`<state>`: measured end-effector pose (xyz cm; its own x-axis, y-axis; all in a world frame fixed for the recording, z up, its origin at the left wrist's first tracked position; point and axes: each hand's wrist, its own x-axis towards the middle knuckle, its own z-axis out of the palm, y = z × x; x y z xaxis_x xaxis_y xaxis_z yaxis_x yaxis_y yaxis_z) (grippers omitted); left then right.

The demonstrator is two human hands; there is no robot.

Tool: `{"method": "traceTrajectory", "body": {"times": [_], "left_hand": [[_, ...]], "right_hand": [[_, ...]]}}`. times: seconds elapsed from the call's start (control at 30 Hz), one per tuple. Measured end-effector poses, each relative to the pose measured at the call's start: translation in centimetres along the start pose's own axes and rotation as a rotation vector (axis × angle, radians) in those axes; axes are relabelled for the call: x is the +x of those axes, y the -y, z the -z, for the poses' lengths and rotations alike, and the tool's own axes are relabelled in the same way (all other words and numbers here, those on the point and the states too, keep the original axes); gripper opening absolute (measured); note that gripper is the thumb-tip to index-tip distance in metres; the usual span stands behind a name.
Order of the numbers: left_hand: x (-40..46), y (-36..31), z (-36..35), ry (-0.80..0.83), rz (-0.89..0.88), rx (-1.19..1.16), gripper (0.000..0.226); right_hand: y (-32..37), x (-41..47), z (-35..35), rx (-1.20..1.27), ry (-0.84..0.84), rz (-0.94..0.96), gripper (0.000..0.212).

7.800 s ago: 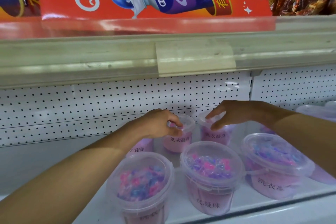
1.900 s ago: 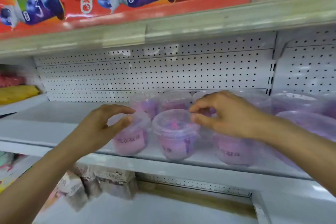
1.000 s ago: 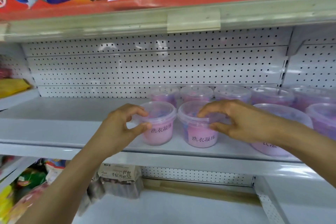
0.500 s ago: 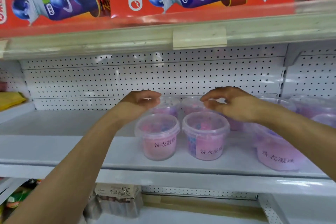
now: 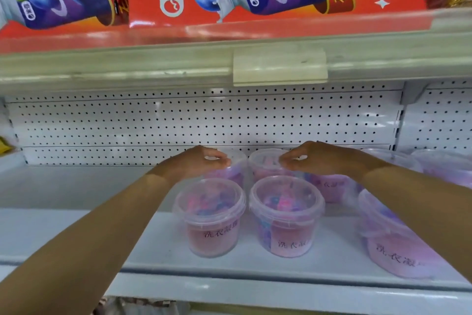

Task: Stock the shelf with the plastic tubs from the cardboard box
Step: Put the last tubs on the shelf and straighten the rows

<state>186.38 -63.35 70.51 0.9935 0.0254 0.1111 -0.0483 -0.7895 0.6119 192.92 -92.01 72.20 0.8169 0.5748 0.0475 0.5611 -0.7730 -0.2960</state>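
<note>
Shelf [image 5: 63, 233] bare on the far left, w/ pegboard [image 5: 178, 123] behind. L hand [image 5: 196, 164] reaches over the front row to the back-left tub [image 5: 233, 173]; fingers curled w/ tips at its lid rim, looks like a light pinch. Front-left tub [image 5: 210, 217] sits just below that hand, upright, lid on, label facing out. Front-mid tub [image 5: 286, 215] just beside it, nearly touching, also upright. Behind it the back-mid tub [image 5: 265, 164], where the R hand [image 5: 324, 158] has fingers bent down on the lid edge, apparently gripping the rim. Another tub [image 5: 329, 184] shows under the R wrist. Far right, big tub [image 5: 398, 245] at the shelf front, more blurred tubs behind. Cardboard box not in view.

Handling, my guess: clear thin-wall plastic, stiff enough at the rim but walls prob flex if squeezed; filled w/ pods so moderate weight, not fragile. Smooth sides could slip, so take by the lid rim from above or wrap round the body. Snap lids might pop if lifted by the lid alone; best to slide them into line on the shelf
</note>
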Motion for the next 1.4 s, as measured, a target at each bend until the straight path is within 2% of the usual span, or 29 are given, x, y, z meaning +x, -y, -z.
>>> {"method": "traceTrajectory", "body": {"times": [0.2,0.37,0.5,0.6,0.7,0.8,0.87,0.97,1.07,1.17,1.3,1.4], "left_hand": [[-0.4,-0.2,0.0,-0.002,-0.019,-0.018,0.034],[-2.3,-1.1,-0.3,0.013,0.014,-0.146,0.030],[-5.5,-2.1,1.4,-0.205,0.038,-0.286,0.038],[-9.4,-2.4,1.2,-0.317,-0.041,-0.324,0.027],[-12.8,-2.0,-0.5,-0.273,-0.173,-0.279,0.026],[-13.8,-0.5,-2.1,-0.284,-0.179,-0.051,0.049],[-13.8,0.1,-2.6,-0.304,-0.131,0.007,0.061],[-13.7,0.1,-2.5,-0.295,-0.130,-0.083,0.057],[-13.8,-0.2,-2.0,-0.218,-0.162,-0.206,0.045],[-13.7,-0.4,-1.8,-0.181,-0.152,-0.236,0.040],[-13.6,-0.5,-1.6,-0.160,-0.150,-0.242,0.038],[-13.5,-0.5,-1.3,-0.128,-0.151,-0.242,0.037]], "right_hand": [[-0.2,-0.1,0.0,0.005,0.016,0.036,0.032],[0.7,-1.4,-0.4,0.039,-0.007,0.046,0.038],[2.1,-3.5,-0.8,0.106,-0.129,0.058,0.041],[3.6,-6.0,-0.4,0.147,-0.151,0.105,0.032],[5.2,-9.1,-0.8,0.100,-0.118,0.189,0.036],[6.0,-11.0,-1.8,0.024,-0.086,0.234,0.043],[6.0,-11.4,-2.4,-0.039,-0.111,0.221,0.045],[5.5,-11.4,-2.7,-0.001,-0.144,0.228,0.049],[5.0,-11.2,-2.7,0.093,-0.113,0.217,0.058],[4.9,-11.2,-2.8,0.119,-0.103,0.215,0.063],[5.0,-11.4,-3.0,0.127,-0.110,0.197,0.060],[5.0,-11.3,-3.1,0.131,-0.127,0.192,0.051]]}}
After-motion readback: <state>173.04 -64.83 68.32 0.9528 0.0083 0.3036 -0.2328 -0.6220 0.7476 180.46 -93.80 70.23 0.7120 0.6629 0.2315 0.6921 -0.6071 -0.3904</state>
